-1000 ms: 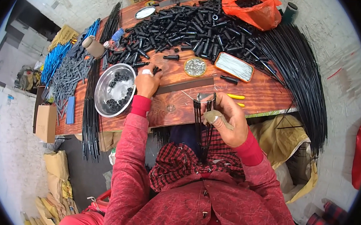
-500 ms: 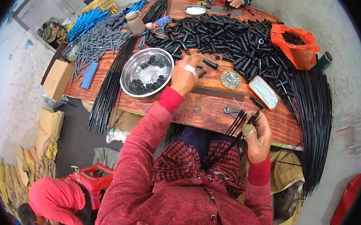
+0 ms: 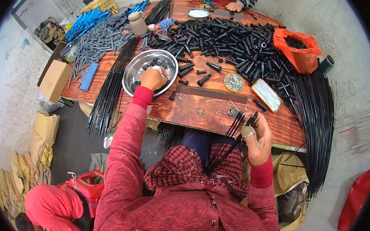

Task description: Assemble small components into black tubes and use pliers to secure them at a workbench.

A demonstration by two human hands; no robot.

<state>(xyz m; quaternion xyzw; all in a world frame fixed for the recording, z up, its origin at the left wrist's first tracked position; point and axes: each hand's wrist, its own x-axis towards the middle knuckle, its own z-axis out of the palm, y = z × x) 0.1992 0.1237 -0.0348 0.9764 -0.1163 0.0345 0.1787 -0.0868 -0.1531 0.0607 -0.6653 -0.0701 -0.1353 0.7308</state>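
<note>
Half a second on, the left hand point(image 3: 152, 77) is no longer hanging over the bench point(image 3: 194, 109) right of the bowl point(image 3: 130, 75); it is now reaching into the bowl, left of frame centre, among black rings point(image 3: 163, 64). Its fingers are pointing down and partly hiding; cannot tell whether they are gripping a ring. Several black tubes point(image 3: 204, 79) formerly lying behind that hand are now showing fully, above and left of the dark bar point(image 3: 212, 94).

Right hand point(image 3: 260, 138), lower right of centre, is staying nearly put: fingers are closing round the upper ends of black rods point(image 3: 224, 154), which are slanting down-left toward the lap.

Top of frame: a co-worker's hand point(image 3: 234, 6) is lying flat on the bench, their two hands now sitting farther apart.
</note>
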